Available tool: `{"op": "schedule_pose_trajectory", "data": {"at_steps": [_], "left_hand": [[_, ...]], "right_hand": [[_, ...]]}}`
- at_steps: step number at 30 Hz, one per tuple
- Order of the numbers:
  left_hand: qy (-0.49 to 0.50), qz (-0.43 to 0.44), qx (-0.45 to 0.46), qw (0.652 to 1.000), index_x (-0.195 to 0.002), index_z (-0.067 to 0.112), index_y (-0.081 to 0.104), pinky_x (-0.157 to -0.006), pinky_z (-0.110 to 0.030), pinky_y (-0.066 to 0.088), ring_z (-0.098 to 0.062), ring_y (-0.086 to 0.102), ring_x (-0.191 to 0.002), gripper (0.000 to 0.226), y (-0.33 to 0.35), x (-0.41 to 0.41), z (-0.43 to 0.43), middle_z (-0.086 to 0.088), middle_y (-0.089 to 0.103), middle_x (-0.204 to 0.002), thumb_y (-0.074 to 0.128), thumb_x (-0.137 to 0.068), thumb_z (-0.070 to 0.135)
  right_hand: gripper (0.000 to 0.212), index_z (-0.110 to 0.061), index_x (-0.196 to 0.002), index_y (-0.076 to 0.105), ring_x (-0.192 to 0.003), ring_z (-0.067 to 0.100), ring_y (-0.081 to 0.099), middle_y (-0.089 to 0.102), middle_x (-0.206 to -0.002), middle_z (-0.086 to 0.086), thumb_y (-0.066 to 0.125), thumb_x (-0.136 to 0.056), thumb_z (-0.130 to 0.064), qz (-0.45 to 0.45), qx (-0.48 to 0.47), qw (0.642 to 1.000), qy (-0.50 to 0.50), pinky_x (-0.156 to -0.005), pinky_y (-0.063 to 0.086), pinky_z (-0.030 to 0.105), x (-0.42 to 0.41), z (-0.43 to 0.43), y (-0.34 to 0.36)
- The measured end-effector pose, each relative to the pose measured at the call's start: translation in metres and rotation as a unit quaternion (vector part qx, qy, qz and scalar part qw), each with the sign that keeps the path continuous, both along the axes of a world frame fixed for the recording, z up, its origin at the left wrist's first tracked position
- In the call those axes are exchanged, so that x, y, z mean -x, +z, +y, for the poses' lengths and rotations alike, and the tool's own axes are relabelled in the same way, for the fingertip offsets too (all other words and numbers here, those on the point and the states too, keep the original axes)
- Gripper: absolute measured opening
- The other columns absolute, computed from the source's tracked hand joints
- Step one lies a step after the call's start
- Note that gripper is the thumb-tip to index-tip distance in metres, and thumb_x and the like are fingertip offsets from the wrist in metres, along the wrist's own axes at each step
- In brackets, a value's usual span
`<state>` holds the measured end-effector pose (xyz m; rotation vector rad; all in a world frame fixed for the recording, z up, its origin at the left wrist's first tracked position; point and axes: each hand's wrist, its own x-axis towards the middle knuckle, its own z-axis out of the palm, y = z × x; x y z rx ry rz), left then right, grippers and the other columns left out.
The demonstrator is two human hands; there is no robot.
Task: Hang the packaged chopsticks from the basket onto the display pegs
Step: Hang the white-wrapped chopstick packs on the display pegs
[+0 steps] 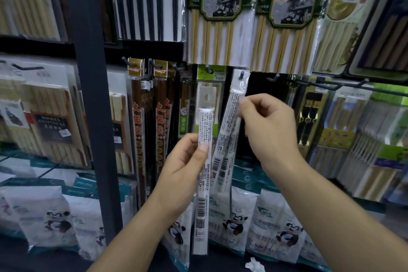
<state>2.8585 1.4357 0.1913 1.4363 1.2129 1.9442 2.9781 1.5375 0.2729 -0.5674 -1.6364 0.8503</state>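
My left hand (pixel 183 168) pinches a long clear chopstick pack (pixel 204 185) with a white printed label, held upright in front of the display. To its right, my right hand (pixel 269 130) pinches a second similar pack (pixel 229 130) that hangs tilted from a black peg (pixel 241 74) through the hole at its top. Another peg (pixel 208 69) to the left holds a green-topped pack (pixel 212 75) behind the one in my left hand. No basket is in view.
Dark brown chopstick packs (pixel 138 130) hang left of my hands beside a dark upright post (pixel 92 95). Bare pegs (pixel 344 84) stick out at right. Large bamboo chopstick packs (pixel 220 13) hang above. Panda-printed bags (pixel 234 223) line the shelf below.
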Motion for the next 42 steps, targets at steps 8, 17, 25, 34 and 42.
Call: {"op": "schedule_pose_trajectory", "data": {"at_steps": [8, 17, 25, 34, 42], "left_hand": [[-0.021, 0.069, 0.016, 0.997, -0.110, 0.013, 0.067, -0.064, -0.010, 0.046, 0.005, 0.053, -0.067, 0.017, 0.033, -0.007, 0.021, 0.021, 0.059, -0.072, 0.051, -0.107, 0.018], [0.004, 0.097, 0.060, 0.993, -0.107, 0.038, 0.065, -0.061, -0.023, 0.046, -0.006, 0.051, -0.068, 0.020, 0.052, -0.005, 0.044, 0.006, 0.056, -0.078, 0.055, -0.106, 0.021], [0.050, 0.097, 0.077, 0.991, -0.105, 0.031, 0.058, -0.068, -0.041, 0.060, -0.016, 0.059, -0.069, 0.013, 0.042, -0.001, 0.046, -0.004, 0.061, -0.084, 0.063, -0.100, 0.020], [0.187, 0.223, 0.090, 0.952, -0.101, 0.032, 0.060, -0.082, -0.039, 0.058, -0.010, 0.062, -0.091, 0.026, 0.040, 0.011, 0.048, 0.005, 0.062, -0.100, 0.052, -0.095, 0.056], [-0.007, -0.025, 0.097, 0.995, -0.143, 0.030, 0.041, -0.088, 0.006, 0.036, 0.036, 0.047, -0.102, 0.034, 0.039, -0.012, 0.084, 0.028, 0.050, -0.129, 0.034, -0.111, 0.039]], "right_hand": [[0.018, -0.013, -0.083, 0.072, -0.052, 0.002, 0.052, 0.063, -0.066, 0.001, 0.065, -0.098, -0.020, -0.011, -0.017, 0.999, 0.031, -0.051, 0.046, 0.017, -0.002, -0.004, 0.016], [0.031, -0.005, -0.074, 0.066, -0.058, 0.003, 0.051, 0.058, -0.062, -0.005, 0.063, -0.097, -0.026, 0.018, -0.001, 0.999, -0.040, -0.057, 0.046, 0.017, 0.011, 0.022, 0.032], [0.030, -0.012, -0.070, 0.063, -0.053, -0.001, 0.046, 0.051, -0.054, -0.014, 0.063, -0.097, -0.026, -0.014, -0.030, 0.997, -0.065, -0.053, 0.040, 0.011, 0.013, 0.032, 0.021], [0.021, -0.025, -0.087, 0.064, -0.070, -0.001, 0.058, 0.064, -0.079, -0.013, 0.065, -0.094, -0.045, -0.058, -0.051, 0.994, -0.071, -0.063, 0.048, 0.014, 0.002, 0.035, -0.009], [0.079, -0.039, -0.161, 0.008, -0.154, 0.001, 0.004, 0.007, -0.169, -0.013, 0.017, -0.093, -0.077, -0.108, 0.018, 0.992, 0.065, -0.127, 0.008, 0.042, 0.030, 0.041, -0.055]]}}
